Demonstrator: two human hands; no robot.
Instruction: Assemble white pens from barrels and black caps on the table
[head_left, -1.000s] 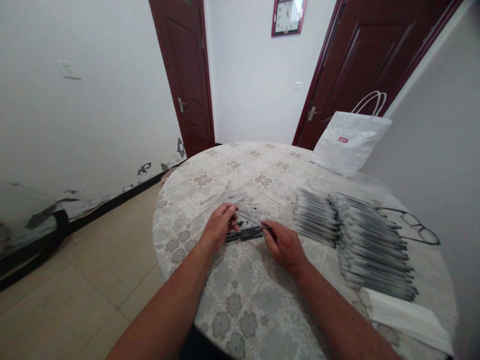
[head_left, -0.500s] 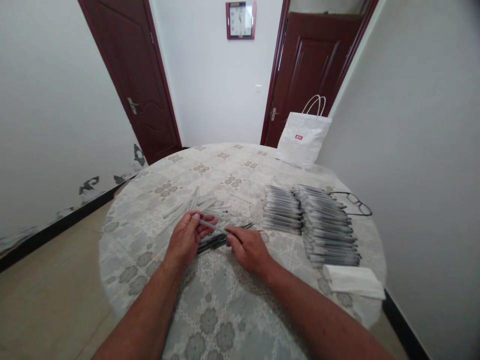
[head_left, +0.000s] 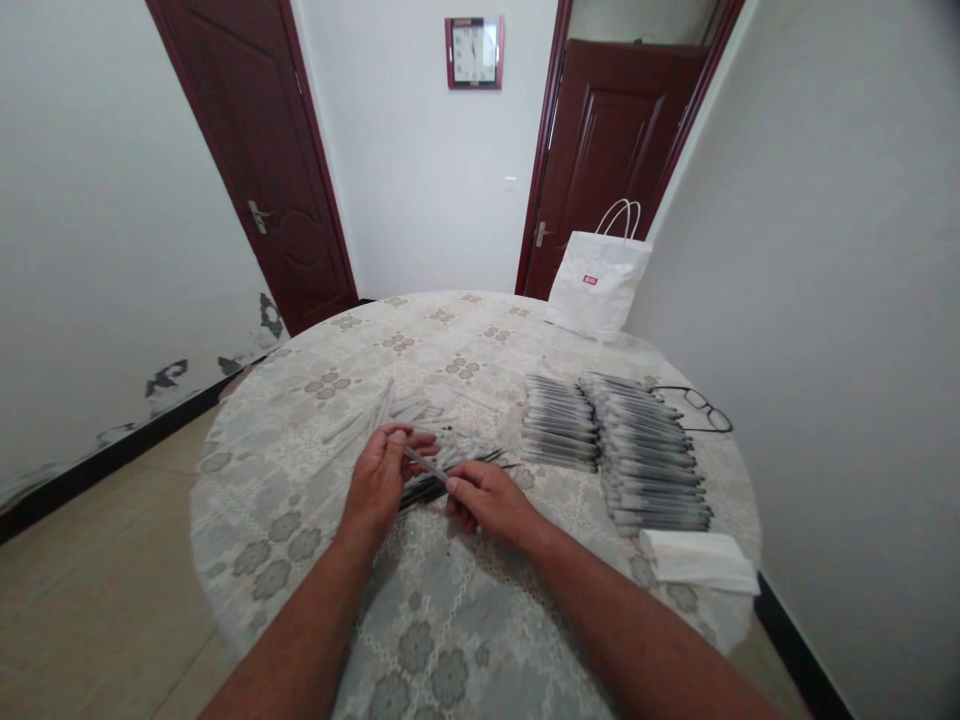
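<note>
A slim translucent pen barrel (head_left: pixel 426 462) stretches between my two hands above the table. My left hand (head_left: pixel 382 470) pinches its far left end with thumb and index finger, the other fingers partly spread. At its right end, the thumb and index of my right hand (head_left: pixel 487 500) close on it; the fingertips hide that end. Beneath and behind the hands lie thin black pen refills (head_left: pixel 424 490), partly covered by them. A loose pile of whitish pen barrels (head_left: pixel 405 408) spreads just beyond my left hand.
Right of the hands lie two stacked rows of pens, a shorter row (head_left: pixel 560 425) and a longer row (head_left: pixel 649 455). Eyeglasses (head_left: pixel 709 408) and a folded white cloth or paper (head_left: pixel 699 562) lie near the right edge. A white paper bag (head_left: pixel 598 285) stands at the back of the round table (head_left: pixel 420 640).
My right hand has shifted slightly left and down along the pen barrel, and its lower fingers have moved. The barrel shows shorter between the hands. The whole view has shifted slightly.
</note>
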